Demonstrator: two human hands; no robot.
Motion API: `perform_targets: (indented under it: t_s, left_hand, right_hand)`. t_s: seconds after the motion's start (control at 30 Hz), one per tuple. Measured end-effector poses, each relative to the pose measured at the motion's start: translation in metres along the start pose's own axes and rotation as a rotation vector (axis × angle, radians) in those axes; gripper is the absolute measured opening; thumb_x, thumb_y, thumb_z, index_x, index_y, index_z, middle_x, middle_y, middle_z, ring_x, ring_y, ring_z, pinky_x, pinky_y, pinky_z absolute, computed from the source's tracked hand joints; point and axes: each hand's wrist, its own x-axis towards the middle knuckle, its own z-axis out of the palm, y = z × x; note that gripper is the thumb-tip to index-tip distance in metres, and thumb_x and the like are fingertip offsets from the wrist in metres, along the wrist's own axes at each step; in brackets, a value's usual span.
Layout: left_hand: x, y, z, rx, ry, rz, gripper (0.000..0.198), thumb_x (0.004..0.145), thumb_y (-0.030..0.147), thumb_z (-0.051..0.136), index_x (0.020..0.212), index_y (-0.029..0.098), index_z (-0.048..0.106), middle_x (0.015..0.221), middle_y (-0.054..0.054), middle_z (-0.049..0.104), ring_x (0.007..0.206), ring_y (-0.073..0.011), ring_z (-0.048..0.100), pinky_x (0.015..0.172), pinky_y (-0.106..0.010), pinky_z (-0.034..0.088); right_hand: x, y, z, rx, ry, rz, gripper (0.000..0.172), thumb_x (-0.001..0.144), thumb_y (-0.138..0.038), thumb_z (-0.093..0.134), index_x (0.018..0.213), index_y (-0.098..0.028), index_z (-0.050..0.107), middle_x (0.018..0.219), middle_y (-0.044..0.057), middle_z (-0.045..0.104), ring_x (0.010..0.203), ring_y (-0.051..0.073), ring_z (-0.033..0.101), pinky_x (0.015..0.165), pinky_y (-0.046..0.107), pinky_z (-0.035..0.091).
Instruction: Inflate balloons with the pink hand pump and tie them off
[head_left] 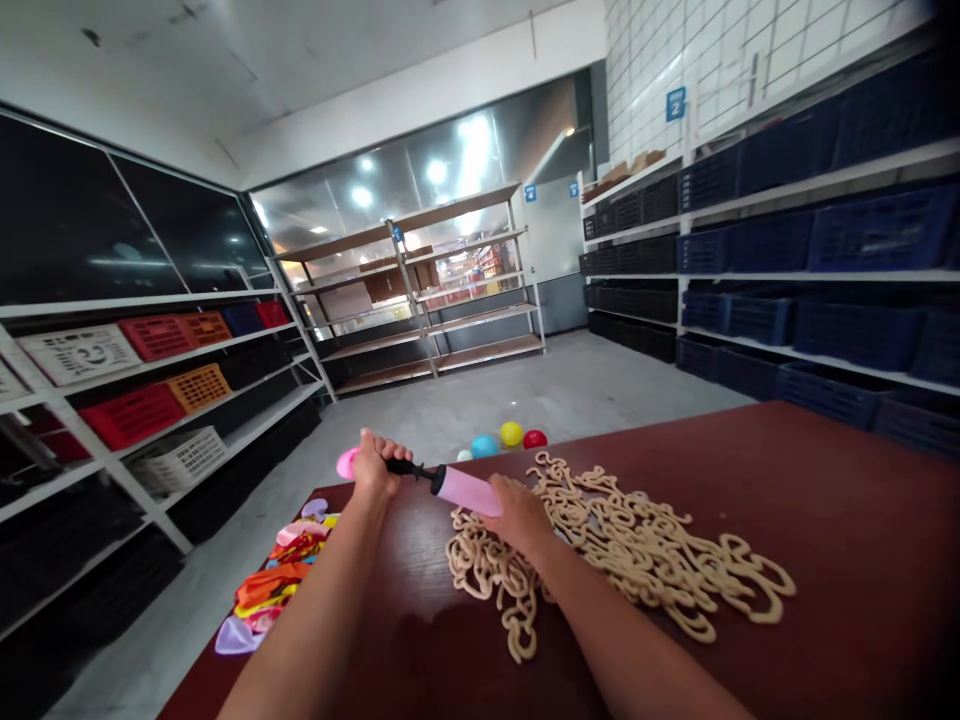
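A balloon pump [463, 489] with a pink barrel and black end stretches between my two hands above the table. My left hand [379, 464] is closed around its black end, and a small pink balloon [347, 463] bulges out beyond the fist. The joint between balloon and pump is hidden by my fingers. My right hand [519, 512] wraps the pink barrel near its other end. Beneath and beside that hand spreads a heap of beige curled strands [622, 545]. Uninflated balloons [277, 580] in several colours lie by my left forearm at the table's left edge.
Past the far edge of the dark red table [840, 540], a blue balloon [484, 446], a yellow balloon [511, 433] and a red balloon [535, 439] show. Shelves with blue crates [862, 325] line the right; more shelves with coloured crates [131, 415] stand left.
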Motion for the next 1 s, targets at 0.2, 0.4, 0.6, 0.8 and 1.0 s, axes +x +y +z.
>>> perform_targets:
  t_s: [0.2,0.4,0.6,0.8,1.0]
  left_hand:
    - [0.021,0.043,0.012,0.101,0.066,0.081,0.038,0.081,0.035,0.046,0.057,0.021,0.020,0.042,0.008,0.025,0.034,-0.0105,0.034,0.042,-0.029,0.036]
    - [0.025,0.048,0.019,0.114,0.043,0.106,0.038,0.079,0.033,0.048,0.058,0.021,0.018,0.041,0.008,0.023,0.033,-0.0091,0.031,0.040,-0.026,0.034]
    - [0.013,0.013,0.029,0.120,-0.006,0.065,0.042,0.078,0.042,0.050,0.057,0.021,0.020,0.041,0.008,0.024,0.033,-0.0093,0.033,0.039,-0.026,0.035]
    - [-0.008,-0.034,0.032,0.097,-0.041,0.014,0.042,0.079,0.043,0.049,0.056,0.021,0.022,0.041,0.008,0.024,0.033,-0.0090,0.032,0.039,-0.026,0.034]
    - [-0.008,-0.016,0.031,0.112,-0.006,0.056,0.042,0.078,0.042,0.050,0.056,0.021,0.021,0.041,0.008,0.023,0.033,-0.0093,0.032,0.038,-0.026,0.034]
  right_hand:
    - [0.002,0.003,-0.003,0.050,-0.006,0.039,0.030,0.070,-0.029,0.060,0.097,-0.020,0.050,0.093,0.005,0.060,0.087,0.019,0.056,0.070,0.027,0.038]
    - [0.002,0.008,0.005,0.075,-0.002,0.077,0.031,0.070,-0.029,0.059,0.097,-0.019,0.050,0.092,0.006,0.061,0.086,0.019,0.057,0.071,0.027,0.038]
    - [0.001,0.007,0.012,0.062,-0.028,0.127,0.036,0.067,-0.035,0.064,0.097,-0.019,0.051,0.091,0.006,0.062,0.083,0.020,0.059,0.066,0.027,0.037]
    - [0.001,0.007,0.013,0.053,-0.010,0.126,0.035,0.066,-0.036,0.064,0.093,-0.019,0.051,0.086,0.005,0.062,0.079,0.020,0.059,0.063,0.027,0.037]
    - [0.001,0.006,0.013,0.048,0.027,0.065,0.034,0.068,-0.037,0.061,0.096,-0.020,0.050,0.089,0.004,0.062,0.082,0.020,0.058,0.065,0.027,0.037]
